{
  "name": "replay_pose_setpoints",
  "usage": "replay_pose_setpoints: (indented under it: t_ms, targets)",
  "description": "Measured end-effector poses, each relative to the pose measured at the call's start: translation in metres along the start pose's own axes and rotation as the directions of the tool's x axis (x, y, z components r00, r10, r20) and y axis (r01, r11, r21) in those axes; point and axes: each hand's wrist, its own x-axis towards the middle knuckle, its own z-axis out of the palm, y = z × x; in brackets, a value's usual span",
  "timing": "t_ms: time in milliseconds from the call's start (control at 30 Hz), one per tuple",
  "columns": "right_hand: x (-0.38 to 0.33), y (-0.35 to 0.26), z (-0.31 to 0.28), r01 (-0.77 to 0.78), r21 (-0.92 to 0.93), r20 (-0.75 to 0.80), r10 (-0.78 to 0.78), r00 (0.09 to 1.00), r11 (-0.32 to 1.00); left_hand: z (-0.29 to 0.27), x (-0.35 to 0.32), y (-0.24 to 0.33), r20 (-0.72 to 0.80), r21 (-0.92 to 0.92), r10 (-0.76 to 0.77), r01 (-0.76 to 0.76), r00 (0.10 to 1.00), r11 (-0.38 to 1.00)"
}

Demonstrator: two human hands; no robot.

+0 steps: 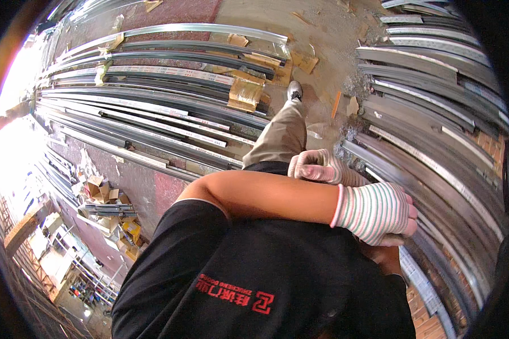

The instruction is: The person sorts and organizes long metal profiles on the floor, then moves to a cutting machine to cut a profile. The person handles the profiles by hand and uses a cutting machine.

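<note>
My bare left arm lies across the front of my black shirt point(232, 260). At its end my left hand point(379, 212), in a knitted glove with pale stripes and uncovered fingertips, curls over my right arm point(385, 257) near the elbow. Just beyond the left forearm is my right hand point(319, 166), in a matching glove. Its fingers are bent in and the thumb lies over them, with nothing visible inside. The rest of the right arm is mostly hidden behind the left. Neither hand touches any of the metal profiles around me.
Long metal profiles point(169, 96) lie in rows ahead and to the left, some joined by brown tape point(246, 94). More profiles point(430, 152) are stacked on the right. My shoe point(294, 90) stands on the floor between them, near cardboard scraps point(304, 61). Cardboard boxes point(99, 189) sit at left.
</note>
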Motion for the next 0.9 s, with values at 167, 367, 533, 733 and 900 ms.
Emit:
replay_pose_setpoints:
  t_ms: [167, 367, 533, 733, 900]
  targets:
    - [0.013, -0.013, -0.111, -0.078, 0.038, 0.014, 0.077, 0.997, 0.996, -0.038, 0.059, -0.1, 0.077, 0.012, -0.008, 0.007, 0.997, 1.0]
    - [0.126, -0.007, -0.219, -0.137, 0.088, 0.014, 0.136, 0.991, 0.987, -0.089, 0.088, -0.183, -0.159, -0.035, -0.217, 0.214, 0.963, 0.976]
    - [0.203, -0.001, -0.285, -0.231, 0.102, -0.014, 0.233, 0.972, 0.968, -0.141, 0.078, -0.225, -0.216, -0.029, -0.429, 0.433, 0.877, 0.901]
    - [0.232, 0.012, -0.388, -0.332, -0.068, -0.102, 0.324, 0.94, 0.941, -0.19, 0.011, -0.272, -0.553, 0.062, -0.622, 0.772, 0.555, 0.633]
    - [0.221, 0.03, -0.467, -0.192, -0.536, -0.338, -0.001, 0.941, 0.822, -0.162, -0.077, -0.298, -0.75, -0.427, -0.612, 0.89, -0.25, 0.159]
